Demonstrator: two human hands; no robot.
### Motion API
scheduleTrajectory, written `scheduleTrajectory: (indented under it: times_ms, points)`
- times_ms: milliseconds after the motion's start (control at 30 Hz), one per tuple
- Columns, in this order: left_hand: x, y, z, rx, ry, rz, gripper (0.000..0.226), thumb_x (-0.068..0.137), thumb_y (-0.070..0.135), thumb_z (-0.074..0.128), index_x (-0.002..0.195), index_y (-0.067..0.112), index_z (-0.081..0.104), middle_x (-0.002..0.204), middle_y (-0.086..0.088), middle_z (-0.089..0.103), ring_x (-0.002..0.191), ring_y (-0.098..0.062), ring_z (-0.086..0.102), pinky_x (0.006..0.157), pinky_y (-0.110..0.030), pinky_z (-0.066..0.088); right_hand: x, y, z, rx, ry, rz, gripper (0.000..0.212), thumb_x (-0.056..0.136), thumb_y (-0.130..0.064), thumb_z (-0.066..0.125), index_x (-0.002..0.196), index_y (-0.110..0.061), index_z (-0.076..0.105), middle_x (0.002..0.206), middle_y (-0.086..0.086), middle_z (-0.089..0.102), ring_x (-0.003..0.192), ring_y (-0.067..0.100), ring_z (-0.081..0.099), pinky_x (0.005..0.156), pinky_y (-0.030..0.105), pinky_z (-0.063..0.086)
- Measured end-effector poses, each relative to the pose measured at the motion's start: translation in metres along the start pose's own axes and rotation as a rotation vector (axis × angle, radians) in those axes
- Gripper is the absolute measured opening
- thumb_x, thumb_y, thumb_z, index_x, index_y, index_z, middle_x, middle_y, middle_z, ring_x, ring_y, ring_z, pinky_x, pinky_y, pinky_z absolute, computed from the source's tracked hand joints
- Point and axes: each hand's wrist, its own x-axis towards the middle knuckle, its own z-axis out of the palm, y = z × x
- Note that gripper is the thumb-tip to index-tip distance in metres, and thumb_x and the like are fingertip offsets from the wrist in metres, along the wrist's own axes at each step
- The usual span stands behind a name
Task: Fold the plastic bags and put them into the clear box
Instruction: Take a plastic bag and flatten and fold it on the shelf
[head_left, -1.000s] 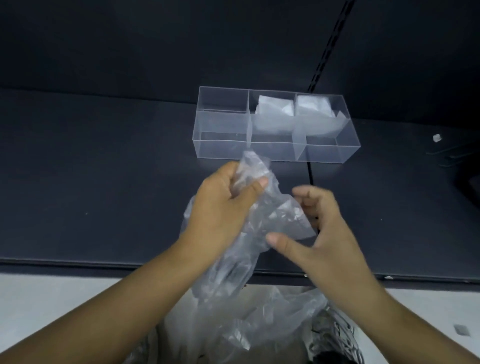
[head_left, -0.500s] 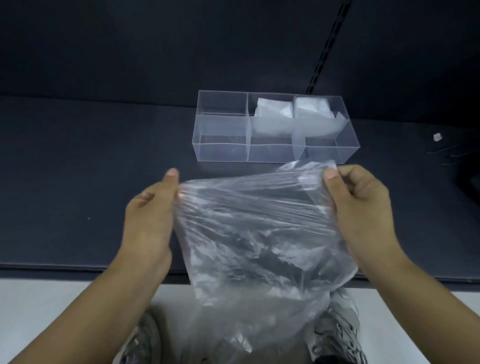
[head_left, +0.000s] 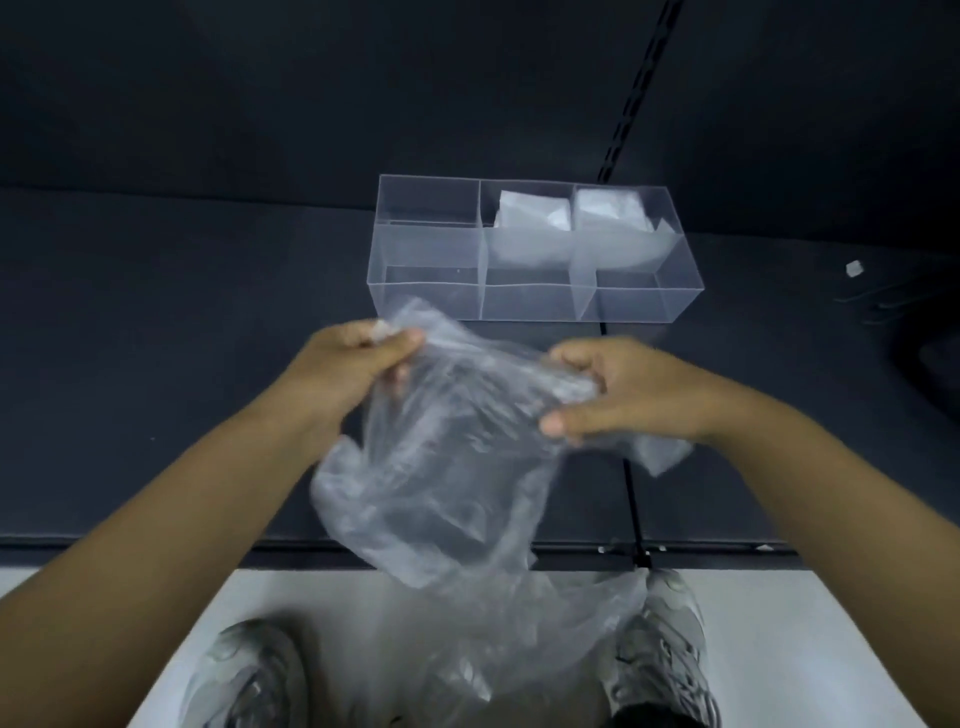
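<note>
Thin clear plastic, a single plastic bag (head_left: 447, 467), hung crumpled and unfolded just in front of the clear box (head_left: 428, 260), between that box and the person. The left hand (head_left: 358, 364) pinched the bag's upper corner in front of the box's left end, thumb against curled fingers. The right hand (head_left: 623, 395) gripped the opposite edge in front of the box's right half, fingers curled round bunched film, thumb stretched out below. The bag did not touch the box.

Box contents, left to right: the left section held nothing; the middle section held a folded whitish bag (head_left: 524, 228); the right section held another (head_left: 608, 218). Whether partitions also split each section front to back could not be determined.

Assessment: two bags appeared done and stored. The one in hand was at the straightening stage, with no fold made yet. More loose plastic (head_left: 519, 649) lay well in front of the box, below the counter (head_left: 182, 364) edge, suggesting further bags outstanding. The task was judged partway, short of completion.
</note>
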Motion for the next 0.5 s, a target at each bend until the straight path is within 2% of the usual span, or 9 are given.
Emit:
scheduleTrajectory:
  times_ms: [33,100,167,267,300,367,433,500]
  points:
    - [0.005,-0.007,-0.009,-0.001,0.065,-0.022,0.037,0.084,0.035,0.069,0.092,-0.001,0.068,0.078,-0.009,0.069,0.076,-0.022,0.064,0.084,-0.036,0.051,-0.006,0.01,-0.005,-0.033,-0.042,0.028,0.033,0.077,-0.035,0.078,0.095,-0.011,0.064,0.074,0.005,0.072,0.067,0.012,0.067,0.067,0.02,0.05]
    - [0.012,-0.019,-0.025,-0.001,0.134,-0.073,0.039,0.084,0.035,0.07,0.096,-0.002,0.068,0.074,-0.005,0.065,0.071,-0.018,0.06,0.08,-0.034,0.05,-0.016,0.027,-0.013,-0.004,-0.02,0.052,0.012,0.081,-0.028,0.075,0.079,-0.019,0.067,0.06,0.002,0.066,0.056,0.008,0.057,0.058,0.014,0.045]
    - [0.017,-0.03,-0.038,-0.016,0.183,-0.124,0.033,0.085,0.034,0.07,0.093,0.002,0.069,0.063,0.002,0.063,0.059,-0.011,0.058,0.069,-0.028,0.049,-0.023,0.043,-0.022,0.096,0.076,0.067,0.015,0.079,-0.031,0.074,0.069,-0.022,0.068,0.055,0.0,0.059,0.053,0.006,0.05,0.053,0.011,0.041]
    - [0.02,-0.041,-0.045,-0.064,0.247,-0.174,0.022,0.086,0.03,0.069,0.078,0.009,0.066,0.049,0.008,0.061,0.043,-0.005,0.056,0.055,-0.022,0.045,-0.027,0.064,-0.035,0.387,0.317,0.14,0.012,0.072,-0.03,0.072,0.073,-0.019,0.071,0.052,-0.002,0.054,0.054,0.009,0.045,0.051,0.012,0.04]
    - [0.021,-0.043,-0.046,-0.084,0.27,-0.181,0.021,0.086,0.03,0.069,0.077,0.012,0.066,0.052,0.007,0.064,0.047,-0.007,0.06,0.055,-0.023,0.046,-0.025,0.069,-0.036,0.464,0.416,0.169,0.008,0.077,-0.025,0.069,0.076,-0.017,0.07,0.053,-0.002,0.054,0.055,0.011,0.043,0.054,0.013,0.042]
    - [0.021,-0.044,-0.045,-0.124,0.332,-0.189,0.02,0.087,0.034,0.068,0.082,0.014,0.067,0.069,0.001,0.07,0.065,-0.015,0.066,0.057,-0.025,0.048,-0.021,0.073,-0.032,0.489,0.542,0.237,0.013,0.091,-0.02,0.061,0.081,-0.014,0.068,0.062,0.0,0.058,0.059,0.013,0.046,0.065,0.02,0.047]
    - [0.018,-0.041,-0.045,-0.149,0.359,-0.205,0.028,0.089,0.043,0.063,0.086,0.015,0.068,0.076,0.0,0.072,0.068,-0.017,0.069,0.054,-0.023,0.049,-0.018,0.063,-0.016,0.446,0.482,0.281,0.023,0.094,-0.031,0.056,0.089,-0.013,0.068,0.079,0.004,0.065,0.069,0.015,0.056,0.074,0.027,0.053]
    - [0.011,-0.042,-0.049,-0.207,0.302,-0.191,0.033,0.091,0.05,0.056,0.087,0.018,0.065,0.08,0.002,0.075,0.072,-0.013,0.071,0.057,-0.023,0.051,-0.021,0.046,0.009,0.374,0.298,0.241,0.037,0.086,-0.049,0.057,0.101,-0.017,0.068,0.095,0.0,0.069,0.085,0.013,0.064,0.08,0.028,0.056]
